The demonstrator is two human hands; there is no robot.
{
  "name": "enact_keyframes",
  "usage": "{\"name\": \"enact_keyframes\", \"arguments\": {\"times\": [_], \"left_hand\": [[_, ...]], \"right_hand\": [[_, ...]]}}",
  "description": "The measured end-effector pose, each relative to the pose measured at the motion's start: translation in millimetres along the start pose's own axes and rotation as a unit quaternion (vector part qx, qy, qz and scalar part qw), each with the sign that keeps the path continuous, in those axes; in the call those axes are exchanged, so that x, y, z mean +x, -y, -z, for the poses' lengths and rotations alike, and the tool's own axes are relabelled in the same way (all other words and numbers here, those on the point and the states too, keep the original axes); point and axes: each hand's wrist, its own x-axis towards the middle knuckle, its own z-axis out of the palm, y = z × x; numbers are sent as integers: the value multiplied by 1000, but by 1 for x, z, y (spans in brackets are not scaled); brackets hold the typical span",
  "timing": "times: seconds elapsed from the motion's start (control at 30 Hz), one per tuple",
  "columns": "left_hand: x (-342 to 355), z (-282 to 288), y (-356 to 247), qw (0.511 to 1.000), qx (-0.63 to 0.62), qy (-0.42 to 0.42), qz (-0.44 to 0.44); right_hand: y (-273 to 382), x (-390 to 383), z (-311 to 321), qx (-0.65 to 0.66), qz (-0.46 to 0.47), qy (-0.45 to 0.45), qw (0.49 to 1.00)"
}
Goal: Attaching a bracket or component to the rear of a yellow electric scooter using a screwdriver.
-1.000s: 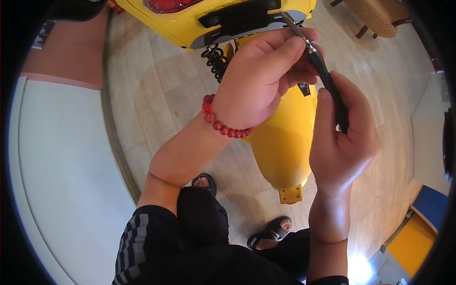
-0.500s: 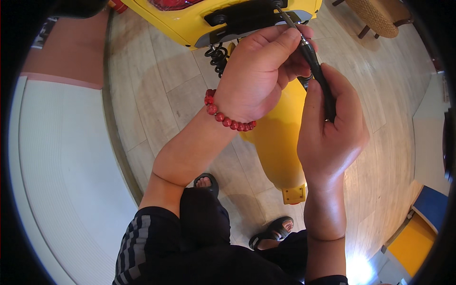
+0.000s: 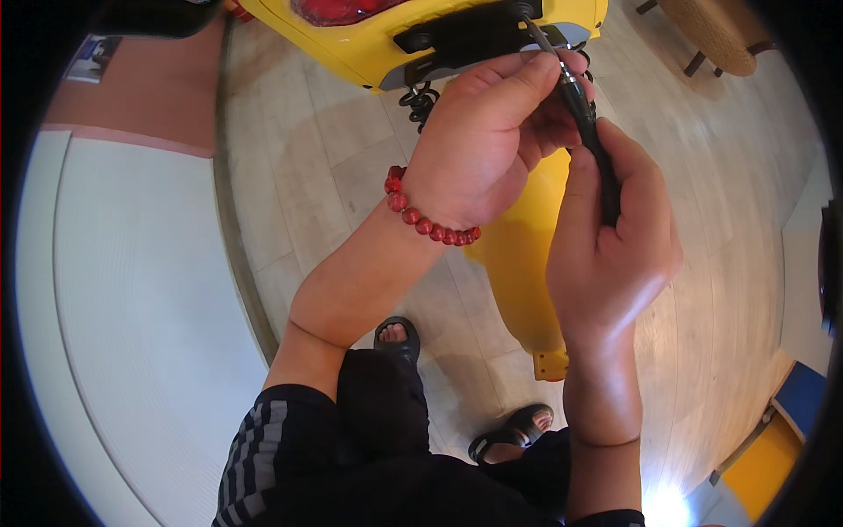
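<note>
My right hand (image 3: 615, 241) is closed round the black handle of a screwdriver (image 3: 583, 107). My left hand (image 3: 487, 136), with a red bead bracelet (image 3: 426, 226) at its wrist, pinches the screwdriver near its metal collar between thumb and fingers. The tool slants up and left, its tip end at the right mount of a black plate (image 3: 474, 33). That plate is fixed to a yellow vehicle body (image 3: 369, 57), which looks like a scooter's rear, with a red lamp lens (image 3: 347, 9). Whether the tip sits in a screw is too small to tell.
Below my hands extends a long yellow fender-like part (image 3: 522, 255). A black coil spring (image 3: 421, 104) shows left of my left hand. White panelling (image 3: 140, 290) runs along the left, a wicker chair (image 3: 716, 35) stands far right, and my sandalled feet are on wood-look flooring (image 3: 307, 167).
The whole view has shifted slightly, so the scooter and floor appear a little further right. Both hands keep their grip on the screwdriver.
</note>
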Motion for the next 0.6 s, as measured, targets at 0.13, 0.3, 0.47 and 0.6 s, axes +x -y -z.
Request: {"name": "enact_keyframes", "arguments": {"times": [0.13,0.3,0.47,0.6], "left_hand": [[-6,-12,-2,999,7,-35,23],[-13,-18,-15,990,-25,-77,113],[-7,-42,-23,963,42,-224,142],[-7,-53,-34,953,82,-241,163]], "right_hand": [[3,2,5,157,-145,11,977],[9,21,25,624,-537,148,548],[32,10,40,97,-257,153,949],[29,27,46,470,-615,186,605]]}}
